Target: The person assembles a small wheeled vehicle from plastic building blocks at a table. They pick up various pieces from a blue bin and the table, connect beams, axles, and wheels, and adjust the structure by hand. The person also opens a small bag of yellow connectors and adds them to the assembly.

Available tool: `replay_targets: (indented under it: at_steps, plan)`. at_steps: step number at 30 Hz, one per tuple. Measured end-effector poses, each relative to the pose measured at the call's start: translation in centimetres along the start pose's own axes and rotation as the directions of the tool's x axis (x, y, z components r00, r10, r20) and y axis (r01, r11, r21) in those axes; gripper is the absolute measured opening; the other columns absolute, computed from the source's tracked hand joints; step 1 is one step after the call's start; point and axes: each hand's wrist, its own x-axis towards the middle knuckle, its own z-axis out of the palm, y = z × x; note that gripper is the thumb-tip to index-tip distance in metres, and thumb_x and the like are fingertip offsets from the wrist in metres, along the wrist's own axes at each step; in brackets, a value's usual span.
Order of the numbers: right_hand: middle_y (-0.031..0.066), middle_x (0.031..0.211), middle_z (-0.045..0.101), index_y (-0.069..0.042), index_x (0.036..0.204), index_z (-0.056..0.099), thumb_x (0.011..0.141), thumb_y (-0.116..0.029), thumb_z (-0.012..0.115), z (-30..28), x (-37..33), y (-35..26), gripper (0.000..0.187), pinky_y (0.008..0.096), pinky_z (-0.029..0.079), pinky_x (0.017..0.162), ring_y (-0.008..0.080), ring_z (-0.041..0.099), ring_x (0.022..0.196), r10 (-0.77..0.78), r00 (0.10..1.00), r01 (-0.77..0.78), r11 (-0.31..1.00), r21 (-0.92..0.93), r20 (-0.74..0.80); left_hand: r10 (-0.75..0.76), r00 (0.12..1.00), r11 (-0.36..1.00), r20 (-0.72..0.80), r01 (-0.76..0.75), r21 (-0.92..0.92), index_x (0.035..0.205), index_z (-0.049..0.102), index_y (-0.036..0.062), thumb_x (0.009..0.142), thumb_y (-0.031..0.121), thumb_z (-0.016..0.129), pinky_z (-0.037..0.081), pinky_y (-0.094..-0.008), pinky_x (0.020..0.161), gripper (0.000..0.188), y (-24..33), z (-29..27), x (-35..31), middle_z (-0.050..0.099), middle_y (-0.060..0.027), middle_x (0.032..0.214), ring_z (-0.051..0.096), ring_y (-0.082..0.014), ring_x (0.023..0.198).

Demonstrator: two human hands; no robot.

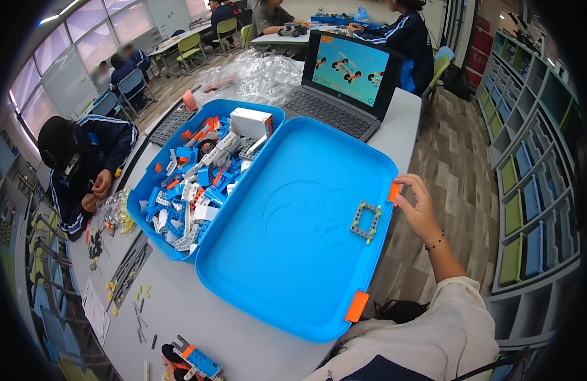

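At the right edge of the blue case lid (287,254), my right hand (420,206) has its thumb and fingers closed around an orange latch (393,192). A small grey rectangular frame of building beams (366,220) with yellow-green pegs lies inside the lid near that hand. Low in the view, my left hand (171,366) is mostly cut off by the edge and hidden behind a blue, orange and white building-block assembly (201,362), which it grips. Joined to the lid, the blue case base (173,249) is full of mixed blue, white, orange and grey building pieces (198,190).
An open laptop (334,95) stands behind the lid. Crumpled clear plastic (255,73) lies beyond the case. Loose grey rods (141,320), yellow pieces (112,295) and a paper sheet (95,311) lie on the table's left. A person (87,165) handles small parts there.
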Motion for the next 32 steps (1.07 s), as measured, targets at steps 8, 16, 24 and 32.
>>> replay_targets:
  at_steps: [8, 16, 24, 32]
  plan:
    - [0.0116, 0.115, 0.055, -0.007, 0.107, 0.059, 0.078, -0.009, 0.064, 3.1, -1.8, -6.5, 0.029, 0.0420, 0.033, 0.102, 0.0277, 0.048, 0.114, -0.257, 0.951, 0.235, 0.962, 0.139, 0.172, -0.006, 0.999, 1.000, 0.035, 0.007, -0.014, 0.128, 0.047, 0.0057, 0.094, 0.039, 0.044, 0.054, -0.0399, 0.078, 0.047, 0.2, -1.4, 0.3, 0.058, -0.0131, 0.119, 0.060, -0.0276, 0.101]
    - [0.0093, 0.108, 0.059, -0.007, 0.103, 0.061, 0.081, -0.011, 0.063, 6.4, -3.1, -8.2, 0.023, 0.0482, 0.032, 0.101, 0.0262, 0.054, 0.106, -0.259, 0.905, 0.197, 0.959, 0.206, 0.338, -0.028, 0.998, 0.999, 0.060, 0.029, -0.015, 0.127, 0.048, 0.0055, 0.094, 0.039, 0.044, 0.055, -0.0399, 0.076, 0.047, 0.4, -3.5, 1.0, 0.058, -0.0135, 0.118, 0.060, -0.0281, 0.101]
    - [0.0092, 0.095, 0.062, -0.005, 0.096, 0.062, 0.080, -0.011, 0.062, 7.0, -3.6, -8.2, 0.017, 0.0370, 0.042, 0.084, 0.0254, 0.056, 0.090, -0.252, 0.924, 0.231, 0.967, 0.106, 0.286, -0.088, 0.977, 0.986, 0.196, 0.114, -0.126, 0.124, 0.050, 0.0047, 0.095, 0.037, 0.042, 0.056, -0.0391, 0.071, 0.044, 0.7, -4.2, 0.5, 0.062, -0.0127, 0.111, 0.063, -0.0272, 0.090]
    - [0.0104, 0.096, 0.063, -0.005, 0.095, 0.062, 0.080, -0.012, 0.064, 6.8, -3.5, -8.3, 0.017, 0.0378, 0.042, 0.088, 0.0268, 0.057, 0.092, -0.237, 0.904, 0.244, 0.970, 0.026, 0.356, -0.113, 0.985, 0.986, 0.129, 0.127, -0.105, 0.123, 0.050, 0.0038, 0.095, 0.036, 0.042, 0.055, -0.0388, 0.069, 0.044, 1.0, -2.9, 0.0, 0.062, -0.0132, 0.109, 0.063, -0.0278, 0.089]
